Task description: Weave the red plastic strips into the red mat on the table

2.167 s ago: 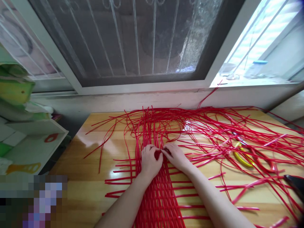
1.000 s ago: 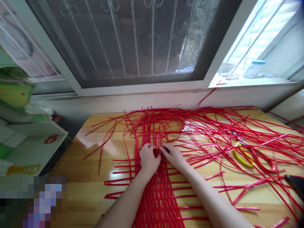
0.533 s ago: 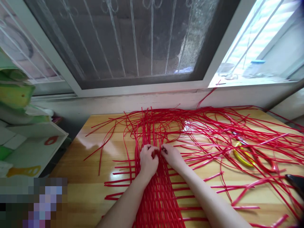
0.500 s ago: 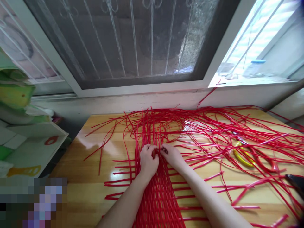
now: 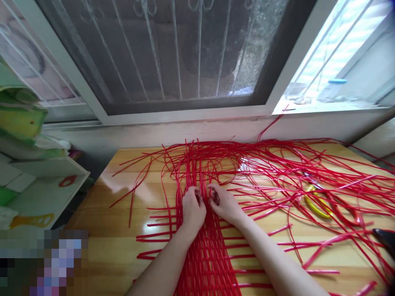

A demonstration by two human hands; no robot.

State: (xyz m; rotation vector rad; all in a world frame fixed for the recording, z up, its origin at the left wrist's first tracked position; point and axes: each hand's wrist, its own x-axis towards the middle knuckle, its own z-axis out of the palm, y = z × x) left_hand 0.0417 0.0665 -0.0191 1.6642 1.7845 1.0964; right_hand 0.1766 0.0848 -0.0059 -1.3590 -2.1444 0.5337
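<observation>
A woven band of red strands (image 5: 208, 263) runs up the middle of the wooden table, with short strand ends sticking out on both sides. On the upper left part of the weave rests my left hand (image 5: 194, 209), its fingers curled around red strands. My right hand (image 5: 224, 203) is at the right edge of the same part, fingers bent and thumb and fingertips close together by a red strand. A small gap separates the two hands. Long unwoven strands (image 5: 194, 164) extend beyond them toward the wall.
Loose red strands (image 5: 271, 152) spread over the back and right of the table (image 5: 101, 246). Pliers with yellow and red handles (image 5: 317, 207) lie among them. A window (image 5: 185, 111) stands behind, a white shelf unit (image 5: 46, 172) at the left, and a blue-lidded jar (image 5: 335, 88) on the sill.
The fingertips of both hands have moved slightly apart, and my right fingers have lifted a little. The whole view has shifted slightly.
</observation>
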